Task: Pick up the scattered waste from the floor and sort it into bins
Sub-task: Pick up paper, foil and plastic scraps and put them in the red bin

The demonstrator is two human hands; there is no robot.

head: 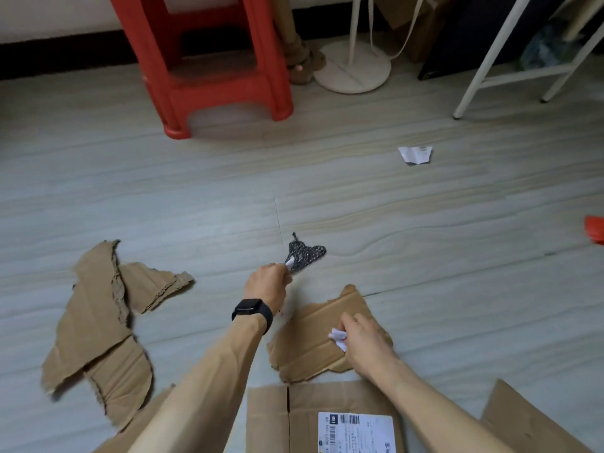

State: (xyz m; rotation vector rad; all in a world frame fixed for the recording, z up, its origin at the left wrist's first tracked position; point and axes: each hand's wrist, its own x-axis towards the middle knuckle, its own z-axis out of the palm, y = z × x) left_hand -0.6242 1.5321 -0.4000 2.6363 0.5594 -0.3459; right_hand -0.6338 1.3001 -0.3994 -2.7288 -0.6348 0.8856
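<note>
Collecting is in hand: the left hand [268,282] pinches a white scrap [289,263], the right hand [362,341] grips crumpled paper [338,338]. Next, the speckled scrap [307,256] probably needs lifting.

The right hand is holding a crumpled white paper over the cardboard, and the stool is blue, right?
Not quite. The stool is red, not blue, as the head view shows. The rest is right: the right hand holds a crumpled white paper over a torn cardboard piece.

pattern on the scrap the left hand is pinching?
Black with white speckles, head view; the fabric scrap is pinched by the left hand.
</note>
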